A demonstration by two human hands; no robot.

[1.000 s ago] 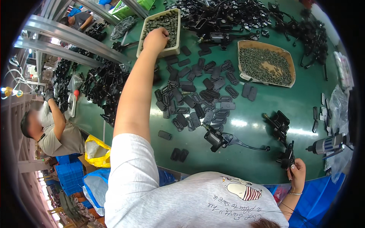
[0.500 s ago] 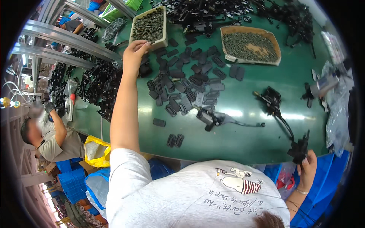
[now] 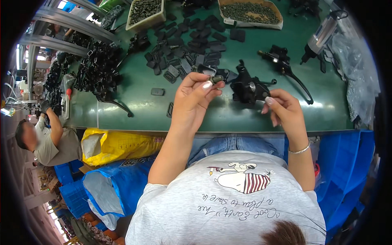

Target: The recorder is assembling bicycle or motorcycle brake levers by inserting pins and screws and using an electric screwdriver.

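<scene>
In the head view, the left hand (image 3: 196, 96) sits at the middle of the frame, its fingers (image 3: 207, 85) pinched shut on a small dark screw (image 3: 217, 78). Just right of it, the right hand (image 3: 286, 110) grips a black lever assembly (image 3: 248, 87) above the green table (image 3: 134, 102). The screw seems about to go into the assembly (the two are near, not touching), which calls for lining up its tip with a hole. Trays of screws (image 3: 145, 10) lie at the upper edge.

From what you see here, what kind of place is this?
Probably a factory assembly bench: a long green worktable strewn with small black parts, trays of screws, black lever assemblies, and another worker seated nearby.
</scene>
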